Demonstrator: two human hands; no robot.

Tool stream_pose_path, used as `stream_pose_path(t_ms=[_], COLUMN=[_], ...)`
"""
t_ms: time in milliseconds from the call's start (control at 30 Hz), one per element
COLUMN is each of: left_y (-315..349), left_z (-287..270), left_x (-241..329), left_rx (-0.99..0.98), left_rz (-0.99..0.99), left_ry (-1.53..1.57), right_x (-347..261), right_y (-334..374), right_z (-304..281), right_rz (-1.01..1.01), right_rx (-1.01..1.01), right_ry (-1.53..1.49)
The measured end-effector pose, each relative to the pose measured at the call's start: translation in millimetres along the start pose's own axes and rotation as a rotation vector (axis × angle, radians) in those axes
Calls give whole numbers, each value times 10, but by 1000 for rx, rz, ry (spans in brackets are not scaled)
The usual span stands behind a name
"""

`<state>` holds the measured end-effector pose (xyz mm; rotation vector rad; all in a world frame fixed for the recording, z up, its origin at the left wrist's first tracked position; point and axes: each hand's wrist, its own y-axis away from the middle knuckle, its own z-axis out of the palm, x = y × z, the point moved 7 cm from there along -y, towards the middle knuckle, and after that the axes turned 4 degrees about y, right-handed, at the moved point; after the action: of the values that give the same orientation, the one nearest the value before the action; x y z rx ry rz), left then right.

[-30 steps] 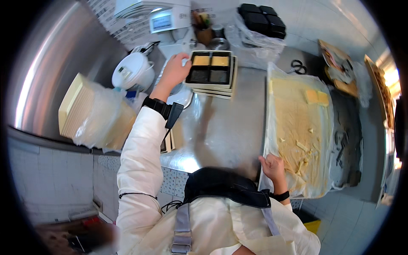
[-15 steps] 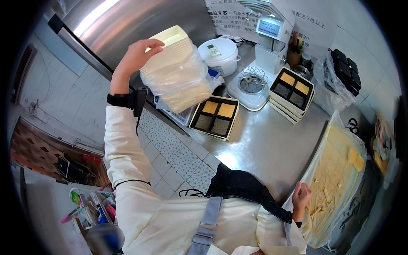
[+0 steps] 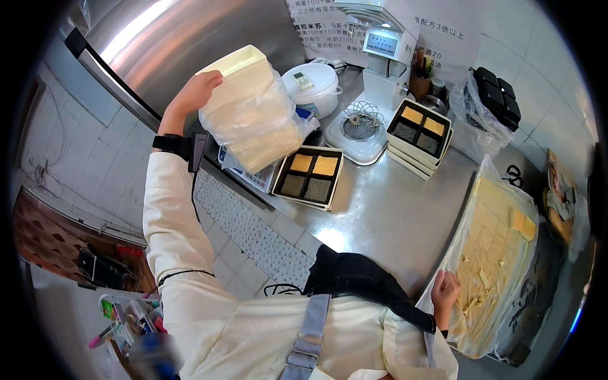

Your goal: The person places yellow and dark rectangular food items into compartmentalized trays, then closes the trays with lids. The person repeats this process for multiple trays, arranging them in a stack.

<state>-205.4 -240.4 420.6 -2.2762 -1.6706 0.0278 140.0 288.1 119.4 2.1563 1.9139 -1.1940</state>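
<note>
My left hand (image 3: pixel 193 95) reaches up to a tall stack of cream rectangular trays (image 3: pixel 244 95), partly wrapped in clear plastic. Its fingers bend over the rim of the end tray (image 3: pixel 234 61); the thumb's hold is hidden. Below the stack, a cream tray with a black four-part insert (image 3: pixel 308 177) has yellow cake squares (image 3: pixel 325 166) in its two far compartments, while the two near ones show dark bottoms. Closed in a loose fist, my right hand (image 3: pixel 445 290) is beside a plastic-lined sheet pan (image 3: pixel 500 253) with cake scraps and a few cut pieces.
A similar filled tray (image 3: pixel 418 130) tops a small pile at the back right. Beside it stand a white mixer (image 3: pixel 383 69) with a wire whisk (image 3: pixel 362 120) and a lidded white bucket (image 3: pixel 311 88). Bagged black containers (image 3: pixel 497 95) and scissors (image 3: pixel 513 176) lie farther right. A scale (image 3: pixel 256 177) sits under the stack.
The whole view has shifted a little, so the worktop items appear farther left. My left fingers have drawn slightly back along the end tray's rim. My right fist looks the same.
</note>
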Motion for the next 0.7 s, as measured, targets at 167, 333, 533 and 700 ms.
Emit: stream_pose_path(t_ms=[167,333,533,700], left_y=[-345,-240,-543,-449], left_z=[140,57,197,127], left_x=[121,-543,-600,-860], left_rx=[-37,-251,42,386], left_rz=[157,158,300,175], left_ry=[-56,-299,-415,-241], right_x=[144,-107,-290,-148], right_y=[238,15,-163,47], right_z=[-85,56,-185,-209], right_rz=[70,-169,-156,-123], right_rx=[50,61,126,149], right_ry=[71,65,50,74])
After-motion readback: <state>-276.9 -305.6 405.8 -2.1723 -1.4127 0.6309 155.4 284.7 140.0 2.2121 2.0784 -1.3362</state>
